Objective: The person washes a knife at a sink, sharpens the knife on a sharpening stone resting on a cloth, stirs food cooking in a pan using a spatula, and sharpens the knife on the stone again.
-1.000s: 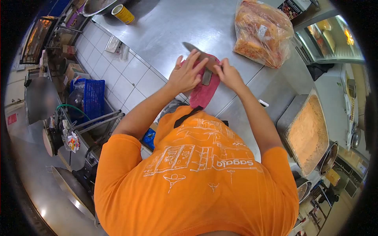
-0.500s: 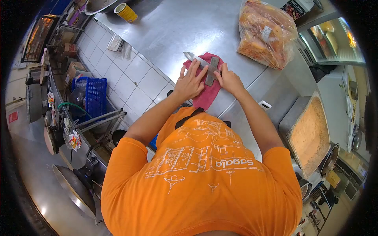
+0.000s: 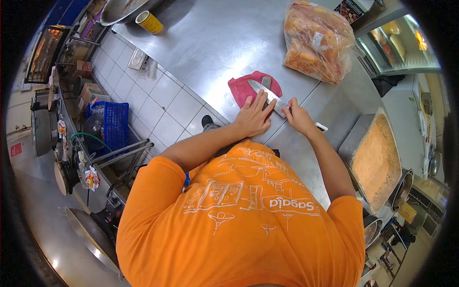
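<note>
A knife (image 3: 274, 102) lies slantwise over a grey sharpening stone (image 3: 266, 82), which rests on a red cloth (image 3: 241, 89) at the edge of the metal table. Wrapped round the knife's handle is my right hand (image 3: 299, 117). My left hand (image 3: 253, 118) presses on the blade with its fingers spread, and its palm hides the near part of the cloth. The blade's tip points away from me to the upper left. How much of the stone sits under the blade is hidden.
On the metal table (image 3: 215, 52) stand a bag of raw meat (image 3: 318, 43), a yellow can (image 3: 149, 23) and a large metal bowl (image 3: 119, 10). A tray of orange-brown powder (image 3: 375, 162) is at the right. A blue crate (image 3: 114, 126) stands at the left.
Both hands and the knife have moved toward me and to the right along the stone. More of the cloth's far end shows, and a foot is visible below the table edge.
</note>
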Action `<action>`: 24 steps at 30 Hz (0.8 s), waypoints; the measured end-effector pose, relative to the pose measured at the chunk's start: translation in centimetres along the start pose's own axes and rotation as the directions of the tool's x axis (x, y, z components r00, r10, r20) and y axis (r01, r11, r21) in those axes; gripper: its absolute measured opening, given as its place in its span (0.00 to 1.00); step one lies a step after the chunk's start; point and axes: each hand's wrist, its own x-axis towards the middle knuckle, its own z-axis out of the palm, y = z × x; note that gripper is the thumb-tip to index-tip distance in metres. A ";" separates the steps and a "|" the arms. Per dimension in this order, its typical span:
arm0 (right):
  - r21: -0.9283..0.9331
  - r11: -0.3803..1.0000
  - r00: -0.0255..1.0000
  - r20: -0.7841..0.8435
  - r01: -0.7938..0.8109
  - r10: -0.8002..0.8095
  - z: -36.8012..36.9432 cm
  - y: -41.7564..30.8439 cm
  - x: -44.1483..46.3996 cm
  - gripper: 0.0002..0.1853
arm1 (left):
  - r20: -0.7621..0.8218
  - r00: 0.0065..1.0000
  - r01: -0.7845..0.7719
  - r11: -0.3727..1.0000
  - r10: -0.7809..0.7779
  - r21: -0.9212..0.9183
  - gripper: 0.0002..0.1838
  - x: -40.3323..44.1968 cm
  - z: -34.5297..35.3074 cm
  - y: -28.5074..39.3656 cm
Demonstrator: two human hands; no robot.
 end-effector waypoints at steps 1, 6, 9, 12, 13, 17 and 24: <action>0.009 1.000 1.000 -0.006 -0.026 0.026 0.1 0.1 -0.3 0.19 | -0.010 1.000 -0.012 1.000 0.012 0.021 0.39 0.0 0.1 0.0; 0.039 0.999 0.997 -0.079 -0.012 0.015 1.0 1.6 -1.6 0.19 | -0.003 0.998 -0.066 0.990 0.067 0.126 0.39 0.3 0.6 0.6; -0.011 0.998 0.988 -0.143 0.057 -0.058 0.5 3.2 -2.8 0.17 | 0.020 0.992 -0.127 0.988 0.126 0.089 0.39 0.9 0.7 1.5; -0.190 0.979 0.979 -0.174 0.074 -0.108 -1.8 5.1 -4.6 0.16 | 0.012 0.990 -0.141 0.990 0.141 0.018 0.40 2.3 1.3 3.2; -0.263 0.962 0.976 -0.180 0.071 -0.122 -3.0 4.5 -5.2 0.16 | -0.018 0.987 -0.160 0.987 0.160 -0.003 0.40 3.0 1.7 3.7; -0.204 0.976 0.956 -0.262 0.081 -0.134 -8.0 -1.1 -7.7 0.17 | -0.093 0.971 -0.228 0.970 0.220 -0.082 0.40 5.4 2.8 5.1; -0.178 0.966 0.930 -0.284 0.187 -0.233 -0.6 -0.1 1.4 0.17 | -0.044 0.997 0.068 0.998 -0.068 0.003 0.39 2.5 -3.2 -0.6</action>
